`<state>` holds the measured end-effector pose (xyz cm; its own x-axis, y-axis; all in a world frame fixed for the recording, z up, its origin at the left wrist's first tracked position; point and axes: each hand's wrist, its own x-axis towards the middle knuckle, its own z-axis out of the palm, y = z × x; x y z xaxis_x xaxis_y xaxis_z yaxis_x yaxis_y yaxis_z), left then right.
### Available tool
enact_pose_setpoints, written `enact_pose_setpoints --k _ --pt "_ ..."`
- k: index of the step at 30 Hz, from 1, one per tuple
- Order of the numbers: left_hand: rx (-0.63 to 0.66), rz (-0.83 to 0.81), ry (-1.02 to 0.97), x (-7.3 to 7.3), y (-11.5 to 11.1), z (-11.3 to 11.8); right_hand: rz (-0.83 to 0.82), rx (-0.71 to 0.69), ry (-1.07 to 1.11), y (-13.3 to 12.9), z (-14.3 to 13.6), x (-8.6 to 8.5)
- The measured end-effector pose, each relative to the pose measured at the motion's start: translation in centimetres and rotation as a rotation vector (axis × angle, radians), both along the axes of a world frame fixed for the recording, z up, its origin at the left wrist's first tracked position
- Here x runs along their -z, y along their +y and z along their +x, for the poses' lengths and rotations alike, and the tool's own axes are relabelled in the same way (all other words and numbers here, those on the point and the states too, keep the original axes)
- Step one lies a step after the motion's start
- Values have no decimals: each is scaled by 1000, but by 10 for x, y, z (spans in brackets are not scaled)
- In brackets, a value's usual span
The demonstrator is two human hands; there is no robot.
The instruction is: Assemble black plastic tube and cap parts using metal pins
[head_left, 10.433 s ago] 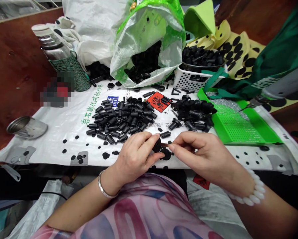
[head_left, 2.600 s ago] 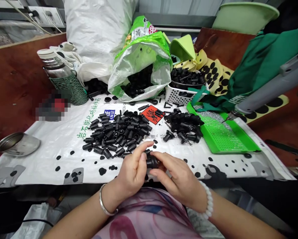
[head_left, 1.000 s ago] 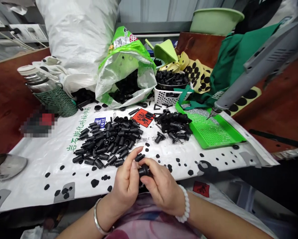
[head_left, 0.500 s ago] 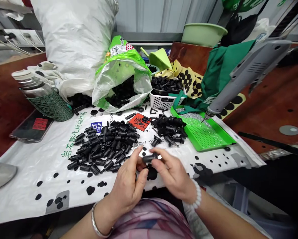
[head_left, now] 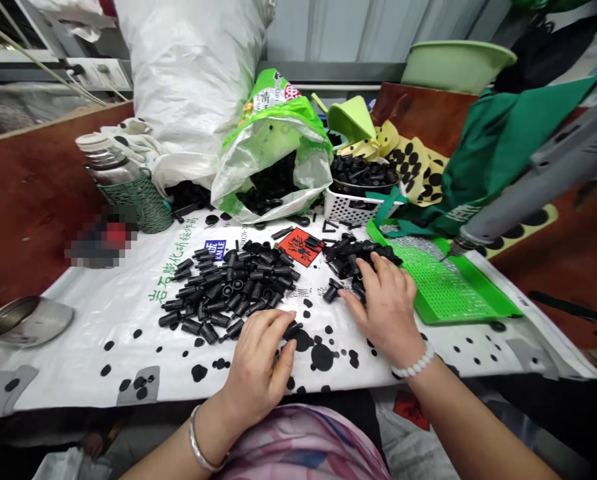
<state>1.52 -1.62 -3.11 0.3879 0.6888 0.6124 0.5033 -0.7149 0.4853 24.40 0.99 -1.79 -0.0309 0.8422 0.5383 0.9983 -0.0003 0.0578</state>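
Across the white sheet (head_left: 78, 377), seen from the head, spreading the right hand (head_left: 388, 310) over the heap of flanged black parts (head_left: 346, 248), and released there, fanned out, with thumb well apart from fingertips! Covering the near right side of the heap with those fingers; touching or just above, cannot tell. Showing the thumb tip close beside a stray flanged part (head_left: 332, 291) at the heap's front edge. Placing that whole grip between the red square (head_left: 298, 247) on one side and the green tray (head_left: 458, 307) on the other, with silver bits strewn in the tray.

Over to the left hand (head_left: 258, 363), poised low near the sheet's front edge: relaxed, half curled, thumb parted from index finger, not clenched. Pointing that index finger toward a small black part (head_left: 293, 331) on the sheet, just beside the fingertip; contact too hard to judge. Just beyond the knuckles, tumbled every which way, the pile of black ribbed cylinders (head_left: 228, 287)!

Further back, gaping toward the hands, the green-and-white bag (head_left: 273, 137) of black pieces; just beside it, the white basket (head_left: 348, 208), loaded too. Far right, slanting down toward the green tray, the grey power driver (head_left: 518, 183).
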Motion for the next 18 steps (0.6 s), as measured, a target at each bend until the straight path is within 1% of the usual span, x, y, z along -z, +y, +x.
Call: enact_pose_setpoints --k 2,5,7,8,10,12,15,18 --pt "6 0 -19 0 -1 0 23 -38 -9 4 -3 -4" --pt "17 3 -60 0 -2 -1 37 -125 -27 18 -14 -15" --pt "19 3 -86 0 -2 -1 3 -200 -38 33 -27 -24" --pt "22 4 -96 0 -3 -1 -40 -236 -38 43 -35 -29" --pt "35 2 -106 -1 -3 -2 -159 -291 -29 65 -52 -36" --pt "50 -4 -108 -3 -3 -2 -292 -323 -23 91 -69 -40" --pt "60 7 -108 -5 -3 -3 -390 -355 -32 135 -91 -39" --pt "60 59 -148 -3 2 -3 -450 -361 -54 171 -109 -35"
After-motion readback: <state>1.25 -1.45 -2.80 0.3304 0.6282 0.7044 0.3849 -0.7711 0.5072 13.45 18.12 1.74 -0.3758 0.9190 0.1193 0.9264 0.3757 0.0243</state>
